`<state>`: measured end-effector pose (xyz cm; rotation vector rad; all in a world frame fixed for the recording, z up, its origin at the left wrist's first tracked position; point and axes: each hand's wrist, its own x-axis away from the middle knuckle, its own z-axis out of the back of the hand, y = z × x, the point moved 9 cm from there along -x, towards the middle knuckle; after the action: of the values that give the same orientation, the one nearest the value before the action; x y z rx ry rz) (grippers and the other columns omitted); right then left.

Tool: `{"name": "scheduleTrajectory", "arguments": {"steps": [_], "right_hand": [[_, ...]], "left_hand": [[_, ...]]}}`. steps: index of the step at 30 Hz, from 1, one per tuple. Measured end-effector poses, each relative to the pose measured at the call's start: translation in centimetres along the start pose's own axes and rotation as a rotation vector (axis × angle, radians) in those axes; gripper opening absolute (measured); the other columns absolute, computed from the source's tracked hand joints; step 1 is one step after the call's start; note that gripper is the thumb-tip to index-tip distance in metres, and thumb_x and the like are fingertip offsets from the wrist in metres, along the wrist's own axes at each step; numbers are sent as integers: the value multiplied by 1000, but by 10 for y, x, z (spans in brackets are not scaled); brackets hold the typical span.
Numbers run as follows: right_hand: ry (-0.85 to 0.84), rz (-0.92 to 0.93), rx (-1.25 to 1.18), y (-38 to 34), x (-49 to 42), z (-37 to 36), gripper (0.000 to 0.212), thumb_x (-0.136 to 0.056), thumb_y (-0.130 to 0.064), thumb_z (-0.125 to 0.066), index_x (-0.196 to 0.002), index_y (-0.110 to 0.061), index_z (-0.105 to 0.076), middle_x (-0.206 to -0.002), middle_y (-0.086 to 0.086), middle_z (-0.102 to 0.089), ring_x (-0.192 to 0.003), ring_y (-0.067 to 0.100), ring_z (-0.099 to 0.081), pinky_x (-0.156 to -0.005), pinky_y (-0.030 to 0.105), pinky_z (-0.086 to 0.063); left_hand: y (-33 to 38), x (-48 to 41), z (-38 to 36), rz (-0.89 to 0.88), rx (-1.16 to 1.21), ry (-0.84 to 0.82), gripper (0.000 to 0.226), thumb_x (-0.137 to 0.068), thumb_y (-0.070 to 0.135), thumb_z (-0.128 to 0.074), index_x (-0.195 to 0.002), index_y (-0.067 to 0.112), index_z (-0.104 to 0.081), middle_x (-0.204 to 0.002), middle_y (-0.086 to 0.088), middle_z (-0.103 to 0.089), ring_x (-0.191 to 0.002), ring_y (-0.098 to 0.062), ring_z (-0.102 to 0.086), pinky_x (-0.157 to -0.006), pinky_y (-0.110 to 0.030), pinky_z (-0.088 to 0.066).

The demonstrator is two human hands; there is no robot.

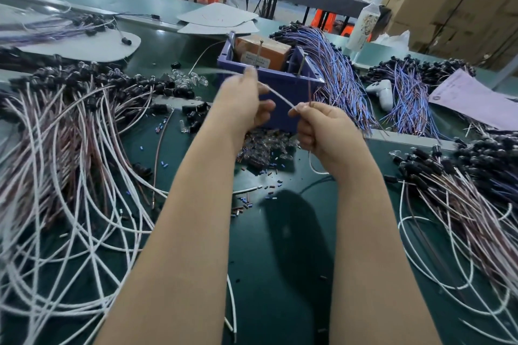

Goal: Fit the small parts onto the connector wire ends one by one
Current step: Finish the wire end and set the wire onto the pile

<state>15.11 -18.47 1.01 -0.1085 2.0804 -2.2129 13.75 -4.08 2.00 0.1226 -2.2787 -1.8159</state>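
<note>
Both hands are raised over the green table [269, 246], holding one white wire [280, 96] stretched between them. My left hand [244, 101] pinches the wire near its far end, which is blurred. My right hand [322, 129] grips the wire lower down, together with a thin brown wire end [309, 92] that sticks up from its fingers. The white wire's tail [314, 165] hangs below my right hand. A heap of small clear and dark parts [266, 148] lies under the hands, with tiny blue and black sleeves [246, 202] scattered around it.
A blue bin [280, 78] holding an orange box stands just behind the hands. White and brown wires with black connectors [70, 126] cover the left side, and more lie at the right [462, 185]. Blue-purple wires [336, 73], a white bottle [367, 19] and lilac paper [473, 98] are beyond.
</note>
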Motion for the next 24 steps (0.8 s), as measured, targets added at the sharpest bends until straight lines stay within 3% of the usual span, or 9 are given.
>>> {"name": "scheduleTrajectory", "arguments": {"steps": [2,4,7,11,13,16,18,22,24], "right_hand": [[-59,-77,88,9,1,-1,29,-101,-12,-42,-75,-9,-56,-43,-10,-31,-42,8,-25,-45,20,-19],[-105,-115,152,15,2,-5,30,-101,-16,-43,-77,-8,-58,-43,-9,-34,-40,7,-29,-42,17,-23],[-7,-108,229,17,-1,-2,30,-101,-24,-44,-82,-10,-63,-57,-5,-46,-48,7,-40,-49,18,-33],[332,-46,150,15,-6,25,40,-100,-31,-44,-92,6,-57,-71,0,-42,-58,10,-33,-59,26,-30],[412,4,110,13,-5,30,28,-100,-28,-44,-94,-4,-59,-74,-2,-47,-60,8,-39,-64,26,-37],[472,90,20,11,-3,28,24,-100,-10,-41,-111,-1,-60,-78,-3,-54,-65,5,-49,-66,18,-46],[492,151,45,7,0,26,24,-99,-4,-40,-111,-1,-60,-75,-1,-57,-63,6,-53,-62,16,-49],[554,263,108,-4,9,25,21,-98,-2,-41,-107,-19,-50,-75,3,-61,-57,10,-58,-70,33,-56],[552,299,151,-10,10,22,21,-97,-2,-40,-102,-19,-52,-79,3,-62,-58,12,-59,-76,41,-56]], "left_hand": [[6,-6,18,-70,330,89,27,-105,24,-29,-94,11,-51,-85,-3,-67,-51,-4,-47,-47,-17,-42],[9,-9,35,-143,498,160,28,-105,16,-27,-90,9,-50,-65,1,-61,-40,-2,-39,-41,-15,-33],[9,-8,49,-189,191,288,32,-105,21,-25,-83,15,-47,-55,5,-49,-38,-4,-37,-40,-17,-28],[1,-9,25,-113,-362,173,42,-104,33,-22,-92,10,-55,-71,-8,-60,-63,-23,-53,-61,-27,-46],[-5,-9,15,-69,-431,99,44,-101,31,-23,-91,8,-60,-61,-5,-61,-59,-20,-53,-60,-29,-41],[-9,-7,5,-93,-509,5,42,-101,25,-27,-80,9,-61,-50,-1,-59,-32,-2,-45,-51,-25,-34],[-9,-7,5,-114,-576,-19,40,-102,23,-30,-79,12,-60,-46,0,-58,-31,1,-44,-50,-23,-36],[-8,-9,1,-97,-653,-88,38,-102,21,-31,-76,13,-58,-38,4,-57,-28,-1,-40,-34,-12,-32],[-8,-9,1,-84,-643,-105,38,-102,19,-32,-76,10,-59,-39,2,-58,-26,-4,-38,-32,-10,-29]]}}
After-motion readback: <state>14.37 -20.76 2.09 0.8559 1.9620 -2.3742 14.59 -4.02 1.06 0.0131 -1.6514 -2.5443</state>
